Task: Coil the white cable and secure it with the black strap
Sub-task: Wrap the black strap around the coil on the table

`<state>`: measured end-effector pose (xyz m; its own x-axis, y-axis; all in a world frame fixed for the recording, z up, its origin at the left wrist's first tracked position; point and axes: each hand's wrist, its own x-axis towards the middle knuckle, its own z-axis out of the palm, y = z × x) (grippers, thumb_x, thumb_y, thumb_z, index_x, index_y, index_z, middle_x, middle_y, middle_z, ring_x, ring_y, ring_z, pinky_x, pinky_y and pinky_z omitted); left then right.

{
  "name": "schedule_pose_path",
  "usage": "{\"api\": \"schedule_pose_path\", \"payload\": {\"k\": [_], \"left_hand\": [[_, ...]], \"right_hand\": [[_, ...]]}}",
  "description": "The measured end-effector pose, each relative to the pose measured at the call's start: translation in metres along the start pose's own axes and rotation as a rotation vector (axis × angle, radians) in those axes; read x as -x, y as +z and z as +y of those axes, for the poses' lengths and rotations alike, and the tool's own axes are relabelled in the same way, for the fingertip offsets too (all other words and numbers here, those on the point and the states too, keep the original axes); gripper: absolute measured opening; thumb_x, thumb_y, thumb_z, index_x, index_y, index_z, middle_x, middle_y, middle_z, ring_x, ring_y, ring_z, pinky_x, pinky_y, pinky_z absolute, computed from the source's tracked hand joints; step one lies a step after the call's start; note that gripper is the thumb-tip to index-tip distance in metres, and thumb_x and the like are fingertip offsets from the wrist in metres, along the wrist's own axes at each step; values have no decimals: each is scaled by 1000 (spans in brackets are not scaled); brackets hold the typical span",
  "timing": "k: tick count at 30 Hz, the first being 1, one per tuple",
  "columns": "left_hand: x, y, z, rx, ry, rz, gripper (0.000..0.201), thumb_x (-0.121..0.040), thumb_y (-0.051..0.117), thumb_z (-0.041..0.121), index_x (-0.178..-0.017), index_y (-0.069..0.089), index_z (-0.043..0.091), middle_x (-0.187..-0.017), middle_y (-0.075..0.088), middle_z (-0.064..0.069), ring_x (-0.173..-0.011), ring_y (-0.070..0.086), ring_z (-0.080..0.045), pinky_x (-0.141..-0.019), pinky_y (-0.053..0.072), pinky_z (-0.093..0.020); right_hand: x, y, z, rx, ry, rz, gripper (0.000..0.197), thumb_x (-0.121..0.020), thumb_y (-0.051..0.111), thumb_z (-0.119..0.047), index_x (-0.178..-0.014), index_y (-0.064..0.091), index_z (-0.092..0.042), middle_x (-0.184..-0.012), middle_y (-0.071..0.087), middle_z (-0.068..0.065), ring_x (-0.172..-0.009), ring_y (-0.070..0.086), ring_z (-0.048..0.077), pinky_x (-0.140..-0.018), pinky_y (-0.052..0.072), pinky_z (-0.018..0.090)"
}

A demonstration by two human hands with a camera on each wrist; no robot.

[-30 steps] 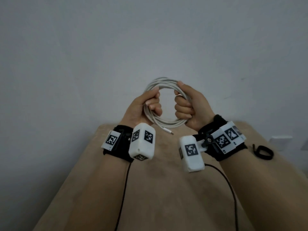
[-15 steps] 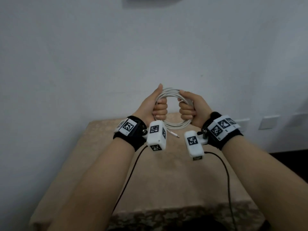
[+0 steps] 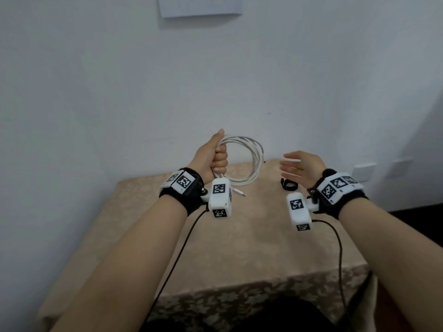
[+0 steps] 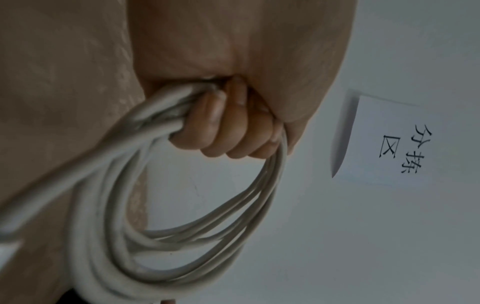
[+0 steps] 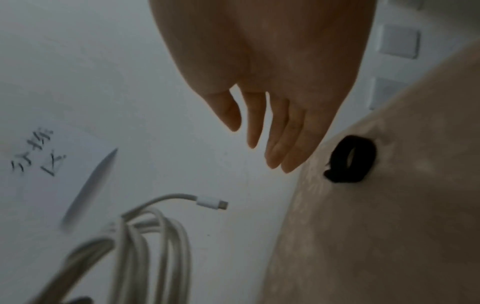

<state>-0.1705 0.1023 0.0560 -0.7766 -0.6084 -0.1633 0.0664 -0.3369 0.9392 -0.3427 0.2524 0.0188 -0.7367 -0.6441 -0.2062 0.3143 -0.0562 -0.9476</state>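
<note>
The white cable (image 3: 251, 161) is wound into a coil of several loops and held upright above the table. My left hand (image 3: 217, 156) grips the coil's left side in a fist, thumb up; the left wrist view shows its fingers (image 4: 231, 131) curled round the white cable (image 4: 161, 236). One plug end (image 3: 241, 193) dangles below the coil, another plug end (image 5: 213, 202) sticks out on its right. My right hand (image 3: 296, 165) hovers open, fingers (image 5: 272, 131) straight, holding nothing. The black strap (image 3: 289, 185), a small closed loop, lies on the table just under that hand, as the black strap (image 5: 348, 159) shows.
A table (image 3: 239, 248) with a beige patterned cloth stands against a white wall. A paper sign (image 3: 199, 6) hangs on the wall above. Wall sockets (image 3: 364, 170) sit at the right. Thin black wires (image 3: 335, 238) run from both wrist cameras toward me.
My right hand has let go of the coil, opened and moved right, above the strap. The left hand alone now holds the coil. The head view has tilted, showing more table.
</note>
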Motion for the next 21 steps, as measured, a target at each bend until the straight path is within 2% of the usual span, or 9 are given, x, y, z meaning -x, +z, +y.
{"api": "schedule_pose_path", "payload": {"k": [2,5,7,9,10,12,16,18,21], "left_hand": [[-1,-1,0,-48,14,9,58,-92,51,54,-48,29,23,-40,18,9,-30,14,-6,-33,12,-14],[-1,-3,0,-106,36,9,55,-93,51,53,-55,26,23,-41,18,10,-31,14,-6,-34,12,-15],[-2,-5,-1,-126,42,0,55,-93,50,52,-55,25,23,-41,18,10,-31,14,-6,-33,13,-15],[-3,-8,-2,-133,45,2,55,-94,50,52,-54,25,23,-41,18,10,-31,14,-6,-33,13,-15],[-3,-9,-2,-134,46,4,55,-94,50,51,-54,25,23,-42,18,10,-31,14,-6,-33,13,-15],[-3,-13,-2,-130,47,6,55,-94,50,51,-54,25,23,-42,18,9,-31,14,-6,-32,14,-16],[-7,-26,-1,-100,53,13,55,-93,50,52,-55,25,23,-42,18,9,-31,14,-6,-33,13,-16],[-9,-33,0,-80,44,6,55,-93,50,53,-54,25,23,-41,17,9,-31,14,-6,-33,12,-17],[-11,-47,1,-80,24,-33,57,-93,49,53,-52,26,23,-40,17,9,-30,14,-6,-33,12,-16]], "right_hand": [[-6,-3,8,92,41,105,16,-96,50,-10,-107,57,-1,-102,57,15,-74,60,23,-66,53,35],[-7,5,15,292,109,161,9,-96,50,-8,-90,55,-2,-105,55,17,-72,60,27,-59,54,37],[-11,9,21,558,121,157,11,-95,50,-8,-87,55,-2,-94,61,20,-79,63,32,-72,56,39],[-21,9,28,562,130,198,11,-91,52,0,-97,61,2,-81,61,20,-86,64,37,-87,53,48],[-26,7,33,619,119,225,16,-89,54,1,-102,63,6,-80,62,19,-88,65,38,-87,54,49],[-29,9,37,748,110,270,21,-87,59,-5,-104,66,6,-78,65,17,-78,66,33,-78,56,41],[-23,19,39,549,88,172,19,-90,62,-7,-98,62,11,-69,62,16,-59,62,28,-61,59,34],[-21,28,41,444,55,129,14,-92,60,-14,-91,59,0,-66,58,11,-54,56,21,-48,54,30],[-26,54,39,297,-56,121,20,-96,55,-22,-87,59,-5,-61,47,7,-53,45,18,-54,52,31]]}}
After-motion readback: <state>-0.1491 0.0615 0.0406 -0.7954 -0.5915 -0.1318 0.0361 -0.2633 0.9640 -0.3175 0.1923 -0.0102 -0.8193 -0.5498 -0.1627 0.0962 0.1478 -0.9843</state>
